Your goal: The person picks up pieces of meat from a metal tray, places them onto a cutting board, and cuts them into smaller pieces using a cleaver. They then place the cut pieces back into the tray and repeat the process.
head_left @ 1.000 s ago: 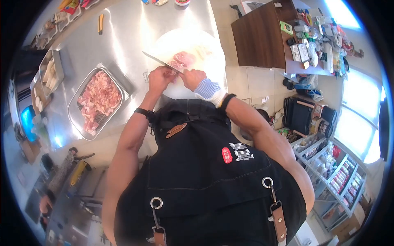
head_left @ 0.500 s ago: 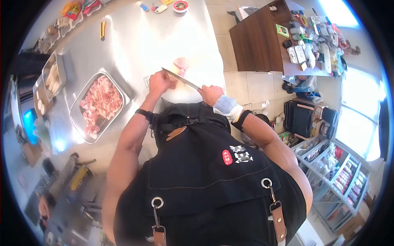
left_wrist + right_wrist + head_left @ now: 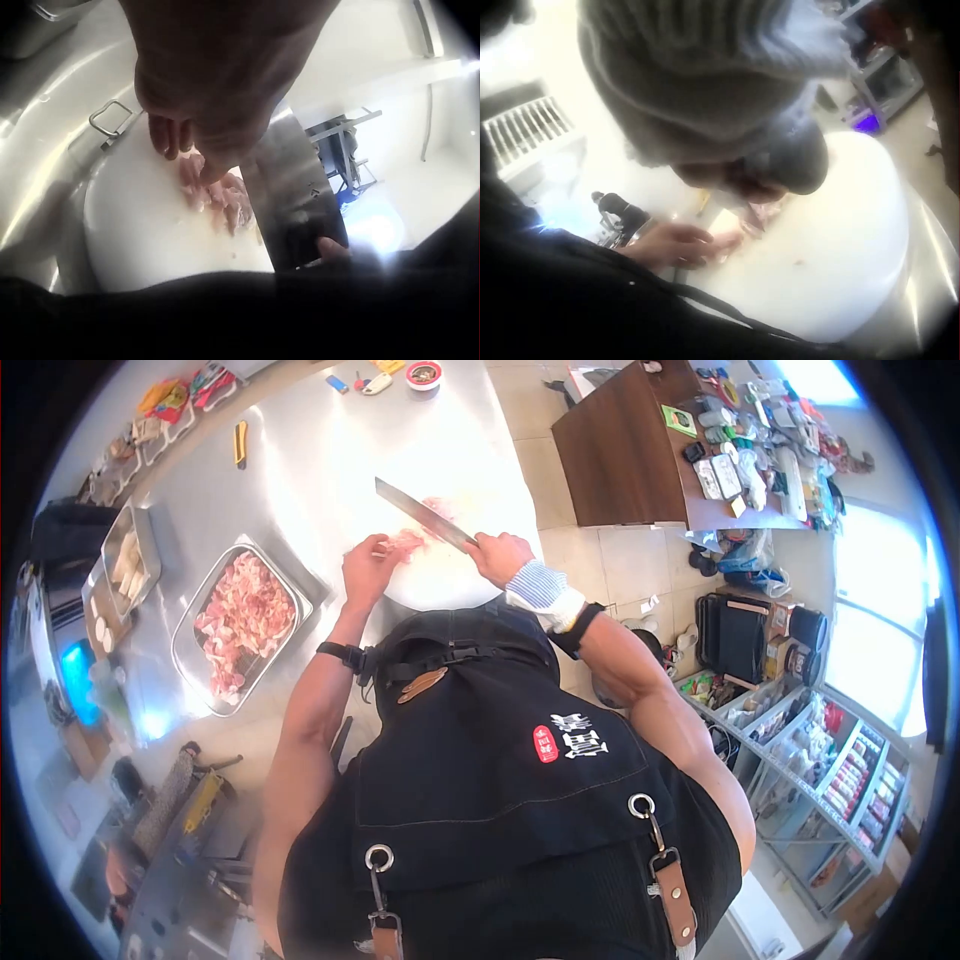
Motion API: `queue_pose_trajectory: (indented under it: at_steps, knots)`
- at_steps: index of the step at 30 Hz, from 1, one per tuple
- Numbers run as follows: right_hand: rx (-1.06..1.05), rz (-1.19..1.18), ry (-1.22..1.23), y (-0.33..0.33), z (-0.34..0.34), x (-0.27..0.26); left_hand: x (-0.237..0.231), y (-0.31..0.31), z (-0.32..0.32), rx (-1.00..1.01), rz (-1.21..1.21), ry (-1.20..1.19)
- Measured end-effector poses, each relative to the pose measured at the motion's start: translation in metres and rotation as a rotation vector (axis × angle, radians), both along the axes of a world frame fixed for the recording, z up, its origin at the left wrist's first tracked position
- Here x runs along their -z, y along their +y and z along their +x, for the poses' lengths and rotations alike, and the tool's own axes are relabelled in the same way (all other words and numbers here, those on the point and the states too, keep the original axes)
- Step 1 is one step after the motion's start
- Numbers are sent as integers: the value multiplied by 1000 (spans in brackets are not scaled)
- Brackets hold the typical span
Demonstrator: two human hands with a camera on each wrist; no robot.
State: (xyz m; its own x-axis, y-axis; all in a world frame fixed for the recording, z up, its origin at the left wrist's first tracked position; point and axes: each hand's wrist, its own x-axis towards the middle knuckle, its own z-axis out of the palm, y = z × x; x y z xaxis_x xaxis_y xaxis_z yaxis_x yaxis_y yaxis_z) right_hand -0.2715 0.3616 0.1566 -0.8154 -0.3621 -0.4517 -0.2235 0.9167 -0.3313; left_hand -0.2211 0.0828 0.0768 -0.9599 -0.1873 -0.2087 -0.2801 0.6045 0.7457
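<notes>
My right hand (image 3: 503, 557) grips the dark handle of a broad-bladed kitchen knife (image 3: 422, 515). Its blade slants up and left across the round white cutting board (image 3: 150, 232). A striped knit glove cuff (image 3: 540, 586) wraps the right wrist, while the fingers are bare. On the near side of the blade my left hand (image 3: 368, 570) pinches a piece of raw meat (image 3: 405, 546) between thumb and fingers. In the left wrist view several strips of pink raw meat (image 3: 225, 201) lie on the board, close beside the flat of the blade. More meat (image 3: 440, 507) shows beyond the knife.
A steel tray (image 3: 308, 603) of cut raw meat (image 3: 245, 618) stands left on the steel table (image 3: 290, 470). Further left is another tray (image 3: 128, 558) with pale pieces. A yellow cutter (image 3: 240, 444) and a red-rimmed tub (image 3: 424, 375) lie toward the back.
The knife first lay close at the left hand, swung right and down with the right hand, and has now come back up over the meat. The left hand has shifted slightly left.
</notes>
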Motion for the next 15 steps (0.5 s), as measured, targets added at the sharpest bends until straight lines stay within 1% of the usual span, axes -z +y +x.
queue_pose_trajectory:
  at_steps: [1,4,7,10,15]
  knots:
    - [-42,1,22,4,5,-3,-1,-2,5,-1,-40,-4]
    - [-122,1,20,13,22,-9,-4,-2,13,82,-64,126]
    - [-156,32,11,13,36,-14,4,1,15,218,-106,327]
    - [-164,38,3,11,37,-8,10,6,14,174,-110,312]
    - [-153,-10,-9,-2,33,5,13,2,6,171,-45,212]
